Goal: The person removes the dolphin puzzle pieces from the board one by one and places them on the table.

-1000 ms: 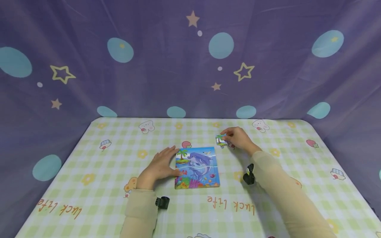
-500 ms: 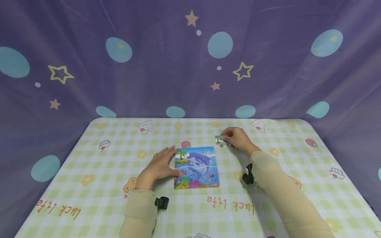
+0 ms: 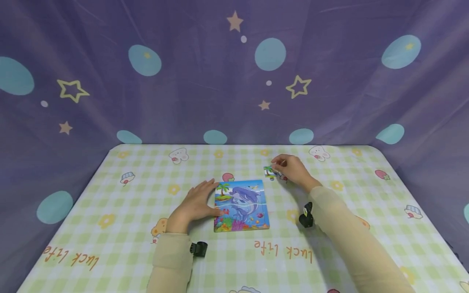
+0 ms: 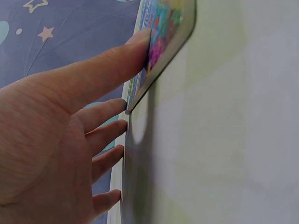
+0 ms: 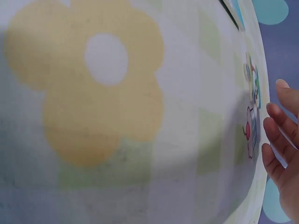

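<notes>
Dolphin puzzle (image 3: 243,203) on the counter (image 3: 110,195): the left hand (image 3: 196,203), fingers spread, touches its nine-o'clock edge; its three-o'clock edge is free. Palm-tree piece (image 3: 269,171) apart at one o'clock, beside the right hand (image 3: 294,169), loosely parted.

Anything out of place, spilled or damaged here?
Mildly odd: a small multicoloured palm-tree jigsaw piece lies beyond the far right corner of the square blue dolphin board, which also shows a palm tree. No spill or damage stands out.

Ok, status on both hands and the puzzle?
Left hand touching dolphin puzzle. Right hand near palm-tree piece, holding nothing. Piece on tablecloth. Nothing seen in the way.
</notes>
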The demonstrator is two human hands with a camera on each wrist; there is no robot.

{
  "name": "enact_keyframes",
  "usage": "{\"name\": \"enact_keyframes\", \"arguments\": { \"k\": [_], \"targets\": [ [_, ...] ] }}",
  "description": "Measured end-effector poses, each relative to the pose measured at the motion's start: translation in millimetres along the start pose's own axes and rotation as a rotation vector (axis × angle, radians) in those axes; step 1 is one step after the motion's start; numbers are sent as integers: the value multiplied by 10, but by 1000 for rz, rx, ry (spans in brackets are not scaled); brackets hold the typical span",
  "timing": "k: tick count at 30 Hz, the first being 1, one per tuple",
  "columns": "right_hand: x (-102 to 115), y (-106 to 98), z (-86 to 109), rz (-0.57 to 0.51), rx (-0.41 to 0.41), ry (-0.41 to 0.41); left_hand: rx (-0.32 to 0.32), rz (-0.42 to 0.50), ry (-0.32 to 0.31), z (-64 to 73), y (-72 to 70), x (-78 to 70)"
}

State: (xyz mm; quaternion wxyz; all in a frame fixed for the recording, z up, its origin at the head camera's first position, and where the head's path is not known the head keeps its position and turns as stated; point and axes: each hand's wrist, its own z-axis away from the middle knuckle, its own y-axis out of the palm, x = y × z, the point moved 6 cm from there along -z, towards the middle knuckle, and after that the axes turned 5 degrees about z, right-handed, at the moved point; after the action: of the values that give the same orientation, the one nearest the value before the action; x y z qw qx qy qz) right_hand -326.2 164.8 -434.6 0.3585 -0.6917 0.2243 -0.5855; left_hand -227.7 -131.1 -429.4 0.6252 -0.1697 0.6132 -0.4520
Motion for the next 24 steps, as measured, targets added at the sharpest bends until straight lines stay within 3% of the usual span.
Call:
{"name": "enact_keyframes", "arguments": {
  "k": [10, 24],
  "targets": [
    [204, 75, 7, -44, 28, -92, -5, 1, 2, -6, 5, 4],
    [693, 278, 49, -77, 123, -233, -6, -6, 4, -6, 10, 1]
  ]
}}
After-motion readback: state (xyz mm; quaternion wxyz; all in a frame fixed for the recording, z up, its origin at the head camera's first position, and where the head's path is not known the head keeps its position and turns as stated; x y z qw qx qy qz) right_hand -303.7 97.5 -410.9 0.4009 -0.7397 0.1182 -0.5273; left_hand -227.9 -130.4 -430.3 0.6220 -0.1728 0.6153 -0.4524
